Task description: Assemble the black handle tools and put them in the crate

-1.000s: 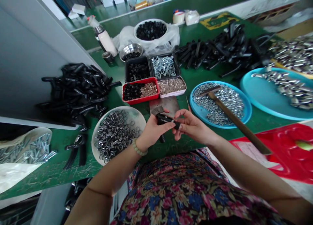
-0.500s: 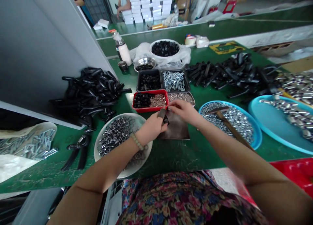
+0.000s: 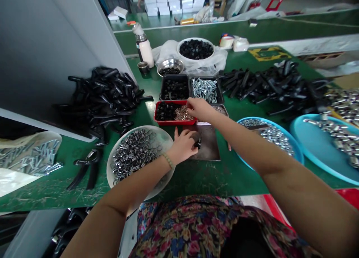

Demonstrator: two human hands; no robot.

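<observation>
My left hand rests on a dark metal plate, with its fingertips around a small black part that is mostly hidden by the fingers. My right hand reaches across to the red tray, its fingertips bunched just above a heap of small metallic pins. Black pieces fill the tray's other half. I cannot tell whether the right fingers hold a pin.
A white dish of steel rings sits left of the plate. Black handles and pliers lie further left. To the right are a blue tray of nuts and more black handles. A hammer lies partly hidden across the nuts.
My right hand has left the black part and moved up over the red tray. My left hand has stayed at the plate, and the view has tilted slightly.
</observation>
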